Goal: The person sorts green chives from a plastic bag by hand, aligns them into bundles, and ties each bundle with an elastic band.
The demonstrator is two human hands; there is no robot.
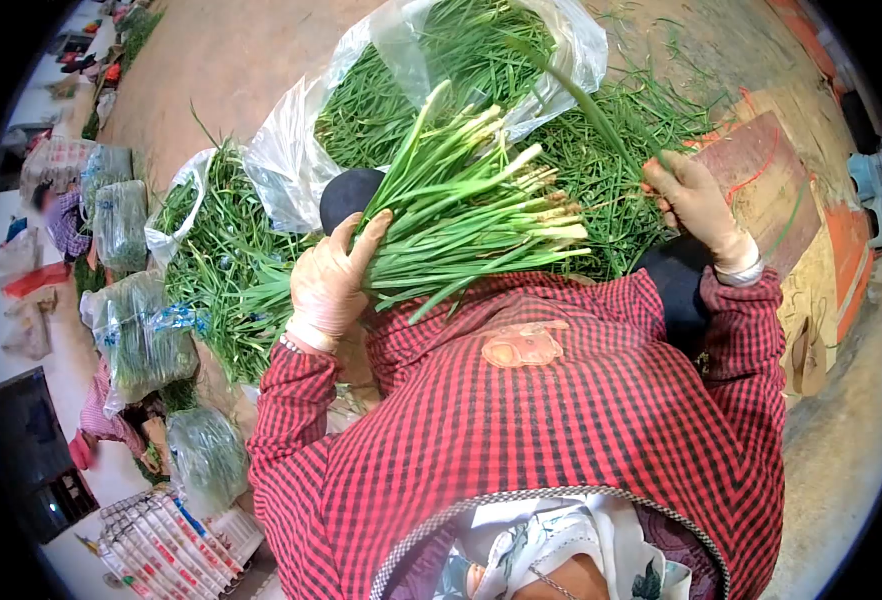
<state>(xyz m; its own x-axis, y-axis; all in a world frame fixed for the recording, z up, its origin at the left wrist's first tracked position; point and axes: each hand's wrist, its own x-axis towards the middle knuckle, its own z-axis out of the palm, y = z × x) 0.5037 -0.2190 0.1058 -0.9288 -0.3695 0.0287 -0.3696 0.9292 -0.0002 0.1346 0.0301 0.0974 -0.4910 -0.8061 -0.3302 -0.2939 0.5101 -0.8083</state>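
My left hand (331,283), in a pale glove, is wrapped round a thick bunch of green stalks (471,215) with whitish root ends pointing right. The bunch lies across my lap, above the red-and-black checked garment (551,400). To the right, my right hand (696,205), gloved too, is closed on a few long green leaves (601,125) that slant up and left. Beyond the bunch, a clear plastic bag (581,50) holds more green leaves. Loose greens (641,120) are heaped between the bag and my right hand.
A reddish-brown board (766,190) lies at the right on tan and orange sheeting. More greens (221,260) spill from a bag at the left. Farther left are plastic-wrapped bundles (141,330), a white stack with red marks (166,540) and two people (66,220), partly seen.
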